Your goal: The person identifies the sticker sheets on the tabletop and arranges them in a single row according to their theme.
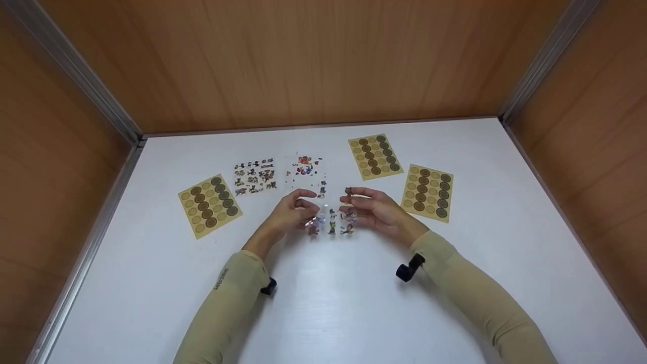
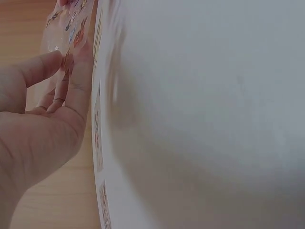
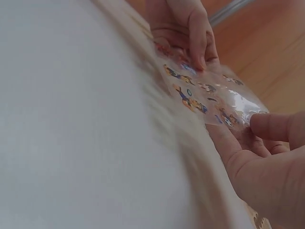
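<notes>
Between both hands, above the white table, hangs a clear sticker sheet printed with small colourful cartoon figures. My left hand pinches its left edge between thumb and fingers; the left wrist view shows that thumb lying over the film. On the opposite edge my right hand grips the sheet, thumb on top and fingers behind, as the right wrist view shows. Light glints off the film near the right thumb. Just beyond the hands lies another clear sticker sheet with red and blue figures.
A further figure sticker sheet lies at the back left. Kraft sheets of round stickers rest on the table: one at left, one at the back and one at right. Wooden panels enclose the table's back and sides.
</notes>
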A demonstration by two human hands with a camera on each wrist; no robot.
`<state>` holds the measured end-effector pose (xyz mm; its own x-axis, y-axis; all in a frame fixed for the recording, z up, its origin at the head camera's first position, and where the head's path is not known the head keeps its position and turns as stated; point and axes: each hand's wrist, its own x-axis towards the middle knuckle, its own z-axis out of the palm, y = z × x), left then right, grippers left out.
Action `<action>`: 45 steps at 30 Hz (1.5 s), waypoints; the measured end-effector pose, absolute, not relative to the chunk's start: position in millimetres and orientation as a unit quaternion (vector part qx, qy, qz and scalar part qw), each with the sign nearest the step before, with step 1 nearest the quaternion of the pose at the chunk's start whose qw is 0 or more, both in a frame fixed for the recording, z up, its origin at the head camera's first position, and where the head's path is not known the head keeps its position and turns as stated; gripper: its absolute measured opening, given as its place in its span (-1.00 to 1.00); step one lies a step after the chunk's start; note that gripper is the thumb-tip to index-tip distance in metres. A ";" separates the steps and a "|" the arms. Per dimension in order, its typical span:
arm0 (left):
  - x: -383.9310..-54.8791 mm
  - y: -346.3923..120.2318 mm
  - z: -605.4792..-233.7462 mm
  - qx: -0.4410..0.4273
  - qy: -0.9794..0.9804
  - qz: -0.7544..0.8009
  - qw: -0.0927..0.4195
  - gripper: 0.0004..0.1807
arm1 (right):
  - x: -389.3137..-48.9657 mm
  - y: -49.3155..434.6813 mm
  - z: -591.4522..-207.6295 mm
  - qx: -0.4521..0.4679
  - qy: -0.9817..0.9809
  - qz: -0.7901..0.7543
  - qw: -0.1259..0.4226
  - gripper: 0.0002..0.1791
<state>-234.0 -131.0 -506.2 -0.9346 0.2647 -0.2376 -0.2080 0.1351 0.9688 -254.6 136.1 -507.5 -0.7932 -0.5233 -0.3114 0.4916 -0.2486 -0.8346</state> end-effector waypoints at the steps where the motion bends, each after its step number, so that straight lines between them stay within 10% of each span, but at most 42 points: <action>1: -232.5 -134.9 -506.7 0.016 0.736 0.653 0.177 -0.59 | -253.4 131.3 -508.2 -0.016 0.523 -0.789 0.322 -0.38; 30: -146.3 -258.7 -504.8 -0.055 0.809 0.564 0.155 -0.49 | -191.2 -10.7 -518.5 -0.101 0.615 -0.705 0.338 -0.37; 45: -127.3 -292.1 -501.1 -0.086 0.850 0.505 0.120 -0.43 | -177.7 -38.9 -515.1 -0.243 0.732 -0.586 0.249 -0.31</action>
